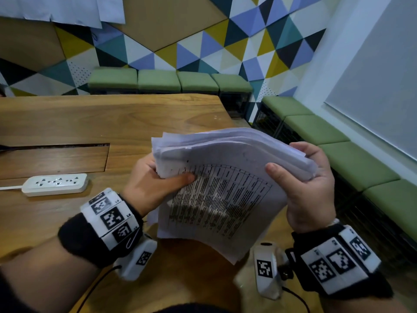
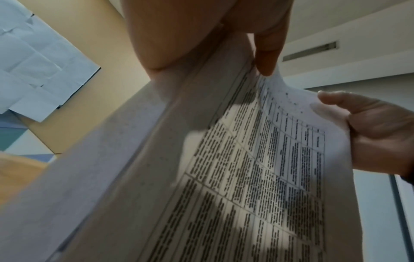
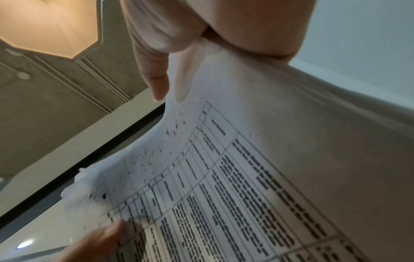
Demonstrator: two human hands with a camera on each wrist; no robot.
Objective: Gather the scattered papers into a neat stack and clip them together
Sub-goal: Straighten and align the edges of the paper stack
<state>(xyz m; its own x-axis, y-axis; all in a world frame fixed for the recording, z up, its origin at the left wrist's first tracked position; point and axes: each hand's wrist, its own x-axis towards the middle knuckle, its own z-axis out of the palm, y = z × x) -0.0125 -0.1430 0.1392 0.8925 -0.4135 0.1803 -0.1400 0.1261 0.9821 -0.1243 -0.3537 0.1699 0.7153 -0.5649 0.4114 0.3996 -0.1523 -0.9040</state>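
White papers [image 1: 225, 188] held upright above the counter [image 1: 90, 123], right of the power strip [image 1: 55, 184]. Left hand [image 1: 153, 179] and right hand [image 1: 309, 184] pinch the top corners, fingers curled. Edges uneven and bowed; sheets could slip out. No clip seen.

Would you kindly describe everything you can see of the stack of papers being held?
The stack of papers is a thick bundle of white sheets, the facing page printed with a dense black table. It is held up above the wooden table, bowed, its far edges uneven. The left hand grips its left side, thumb on the printed page; the right hand grips its right side. No clip shows on it.
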